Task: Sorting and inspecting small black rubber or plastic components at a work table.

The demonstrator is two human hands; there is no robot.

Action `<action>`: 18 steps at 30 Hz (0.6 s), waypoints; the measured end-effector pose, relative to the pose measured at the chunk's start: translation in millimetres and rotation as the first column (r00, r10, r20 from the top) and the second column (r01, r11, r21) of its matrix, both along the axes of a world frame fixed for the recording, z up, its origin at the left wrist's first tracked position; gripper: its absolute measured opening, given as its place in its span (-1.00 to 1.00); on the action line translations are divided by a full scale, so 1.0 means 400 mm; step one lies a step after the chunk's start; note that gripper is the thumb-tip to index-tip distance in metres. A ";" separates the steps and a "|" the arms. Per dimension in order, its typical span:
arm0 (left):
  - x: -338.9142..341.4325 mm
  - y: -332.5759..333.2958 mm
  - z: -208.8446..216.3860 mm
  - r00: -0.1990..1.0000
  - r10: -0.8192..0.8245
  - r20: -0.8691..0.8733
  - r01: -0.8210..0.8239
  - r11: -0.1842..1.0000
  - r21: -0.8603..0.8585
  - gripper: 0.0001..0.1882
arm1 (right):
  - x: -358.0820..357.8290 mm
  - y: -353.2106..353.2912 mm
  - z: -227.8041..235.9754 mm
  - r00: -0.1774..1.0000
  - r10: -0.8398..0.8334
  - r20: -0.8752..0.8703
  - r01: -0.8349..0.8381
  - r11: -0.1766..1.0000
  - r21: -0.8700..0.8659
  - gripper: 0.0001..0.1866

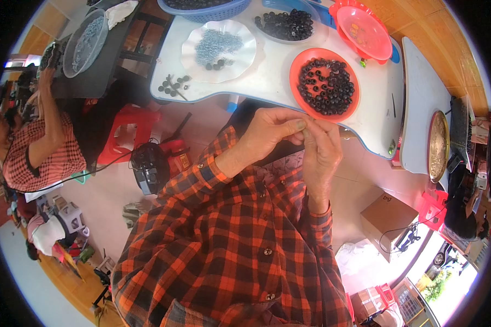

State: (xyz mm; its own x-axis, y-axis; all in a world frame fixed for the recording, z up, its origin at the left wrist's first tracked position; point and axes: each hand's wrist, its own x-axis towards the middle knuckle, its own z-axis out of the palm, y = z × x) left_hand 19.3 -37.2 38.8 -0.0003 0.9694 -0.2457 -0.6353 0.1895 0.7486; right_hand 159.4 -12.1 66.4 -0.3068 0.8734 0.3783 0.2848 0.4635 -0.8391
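Both my hands meet just in front of the table's near edge, below a red plate [301,98] of small black ring-shaped parts [333,90]. Thumb and fingers of my left hand [273,128] are pinched together. My right hand [322,147] is pinched too, its fingertips against the left ones. Whatever sits between the fingertips is too small or hidden to name. Farther left on the table is a white scalloped plate [193,65] with a heap of small grey-blue pieces [215,46] and a few black parts. Several black parts [173,86] lie loose by the table's left corner.
A clear bowl of black parts [286,24], a blue basket [207,13] and a red basin [364,32] stand along the far side. At left a co-worker in a checked shirt [52,141] works at a dark table. A red stool [125,133] and cardboard box [387,218] are on the floor.
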 end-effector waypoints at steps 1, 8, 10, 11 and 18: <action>-0.001 0.000 0.000 1.000 0.002 0.000 -0.002 1.000 -0.001 -0.77 | -0.001 0.000 -0.001 1.000 0.002 0.000 -0.002 1.000 -0.001 -0.78; -0.007 -0.003 -0.011 0.999 -0.007 -0.046 0.009 0.999 0.048 -0.76 | -0.004 0.000 0.012 1.000 -0.008 0.029 0.010 0.998 -0.056 -0.77; -0.008 -0.003 -0.013 0.998 -0.014 -0.065 0.018 0.998 0.058 -0.75 | -0.004 -0.002 0.015 1.000 -0.007 0.024 0.009 0.995 -0.098 -0.75; -0.009 -0.003 -0.010 0.998 -0.017 -0.059 0.020 0.998 0.061 -0.73 | -0.004 -0.004 0.016 0.999 -0.046 0.018 0.048 0.986 -0.163 -0.72; -0.012 0.000 -0.023 0.974 -0.057 0.218 0.021 0.986 0.163 -0.69 | 0.001 -0.016 0.004 0.973 -0.100 -0.209 0.046 0.967 -0.251 -0.64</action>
State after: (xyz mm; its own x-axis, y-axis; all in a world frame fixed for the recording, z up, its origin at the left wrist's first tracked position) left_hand 14.5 -37.3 29.8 0.0748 0.9941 -0.0780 -0.7830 0.1070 0.6128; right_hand 159.9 -18.6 67.9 -0.1722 0.9639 0.2030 0.1074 0.2232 -0.9688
